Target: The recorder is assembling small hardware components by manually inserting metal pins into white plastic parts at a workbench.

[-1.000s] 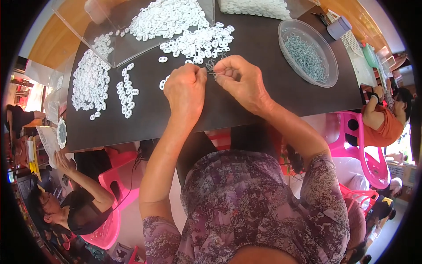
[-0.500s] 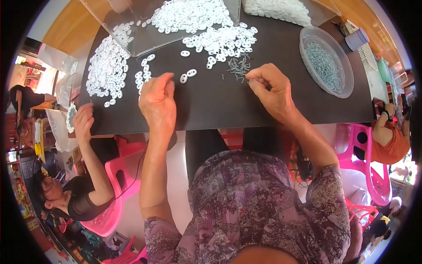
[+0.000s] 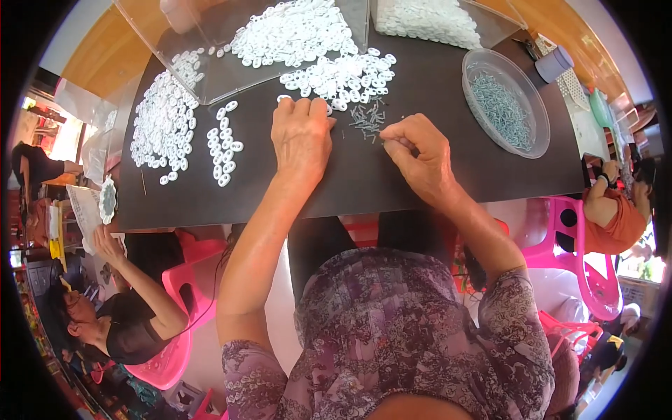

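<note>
My left hand [image 3: 302, 140] rests at the near edge of a heap of small white oval pieces [image 3: 343, 73], each with two holes. Its fingers are together and bent down; whatever is under the fingertips is hidden. My right hand [image 3: 421, 150] is closed in a pinch just right of a small pile of grey screws [image 3: 367, 117]. A tiny dark bit like a screw shows at its fingertips. To the left, more white oval pieces [image 3: 224, 147] lie in a loose column.
A clear round dish of screws [image 3: 537, 115] stands at right, by a purple-grey cup [image 3: 554, 64]. White pieces fill a clear tray [image 3: 255, 82] at the back and a large heap [image 3: 162, 119] at left. A co-worker [image 3: 129, 318] sits left on a pink chair [image 3: 180, 353].
My left hand has moved right from the column of oval pieces to the heap's edge, uncovering the column. My right hand stays pinched by the screws. The co-worker's hand has drawn back from the table.
</note>
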Demonstrator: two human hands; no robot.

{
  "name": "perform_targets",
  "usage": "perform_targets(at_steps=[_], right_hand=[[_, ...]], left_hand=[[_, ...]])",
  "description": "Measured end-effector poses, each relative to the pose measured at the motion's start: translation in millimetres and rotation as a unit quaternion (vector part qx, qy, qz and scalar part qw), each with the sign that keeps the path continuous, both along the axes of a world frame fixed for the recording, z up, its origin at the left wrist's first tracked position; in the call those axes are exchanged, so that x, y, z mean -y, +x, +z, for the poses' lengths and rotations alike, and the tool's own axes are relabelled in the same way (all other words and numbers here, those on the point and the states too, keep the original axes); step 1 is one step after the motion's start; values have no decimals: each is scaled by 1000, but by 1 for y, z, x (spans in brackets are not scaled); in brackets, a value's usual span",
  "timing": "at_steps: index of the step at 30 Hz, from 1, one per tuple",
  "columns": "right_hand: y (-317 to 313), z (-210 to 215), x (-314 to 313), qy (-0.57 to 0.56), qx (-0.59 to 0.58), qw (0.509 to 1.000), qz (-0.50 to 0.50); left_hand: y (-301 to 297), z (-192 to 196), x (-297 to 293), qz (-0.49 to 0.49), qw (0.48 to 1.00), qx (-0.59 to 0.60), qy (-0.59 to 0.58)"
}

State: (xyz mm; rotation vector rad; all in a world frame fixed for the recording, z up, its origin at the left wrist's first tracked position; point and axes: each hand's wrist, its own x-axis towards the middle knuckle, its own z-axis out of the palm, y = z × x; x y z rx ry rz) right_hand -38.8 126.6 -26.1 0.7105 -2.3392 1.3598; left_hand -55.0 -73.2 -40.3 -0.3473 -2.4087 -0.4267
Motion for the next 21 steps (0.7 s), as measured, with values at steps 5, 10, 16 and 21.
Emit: perform_targets(at_steps=[5,10,16,21], right_hand=[[0,-3,-2,-23,-3,1000,1],[2,-3,2,-24,5,1000,-3],[1,-4,3,-23,27,999,-4],[1,-4,2,-23,28,999,-9]], left_hand=[[-7,-3,-4,-5,999,31,-18],[-12,0,0,-10,997,69,41],[-10,5,4,-32,994,97,40],[-3,18,6,-62,980,149,118]])
